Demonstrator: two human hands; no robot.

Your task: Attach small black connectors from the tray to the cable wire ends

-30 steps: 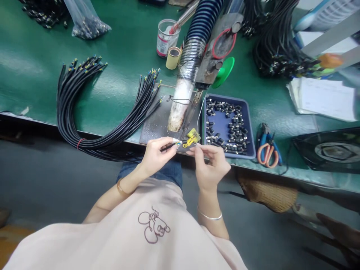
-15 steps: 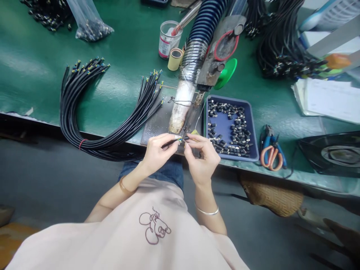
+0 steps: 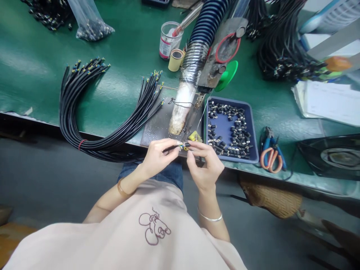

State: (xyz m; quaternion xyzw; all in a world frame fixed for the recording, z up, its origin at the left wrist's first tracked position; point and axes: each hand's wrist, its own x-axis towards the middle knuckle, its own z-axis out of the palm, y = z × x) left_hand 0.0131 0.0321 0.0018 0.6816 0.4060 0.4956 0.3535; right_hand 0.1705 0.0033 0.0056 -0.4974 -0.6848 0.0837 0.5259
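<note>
My left hand (image 3: pixel 157 158) pinches the end of a black cable (image 3: pixel 170 148), whose thin coloured wires (image 3: pixel 180 147) stick out past the fingertips. Against those wires lies a small black connector (image 3: pixel 185 145) with metal ends. The fingers of my right hand (image 3: pixel 206 165) are curled at the connector's right end and appear to grip it, though their exact contact is partly hidden. Just above the hands are the soldering iron (image 3: pixel 192 114) on its arm and a yellow sponge-like piece (image 3: pixel 195 136). A strand of solder wire (image 3: pixel 201 119) hangs beside the iron.
A blue tray (image 3: pixel 254 131) of connectors stands to the right, pliers (image 3: pixel 271 150) beyond it. A tied cable bundle (image 3: pixel 66 108) curves at left. The ribbed hose (image 3: pixel 208 22) with a white nozzle (image 3: pixel 181 101) slants down towards my hands. A plastic cup (image 3: pixel 165 47) holds a brush.
Both hands have drawn slightly down from the iron's tip, the right one also a little rightward. The connector and the yellow piece now show more clearly.
</note>
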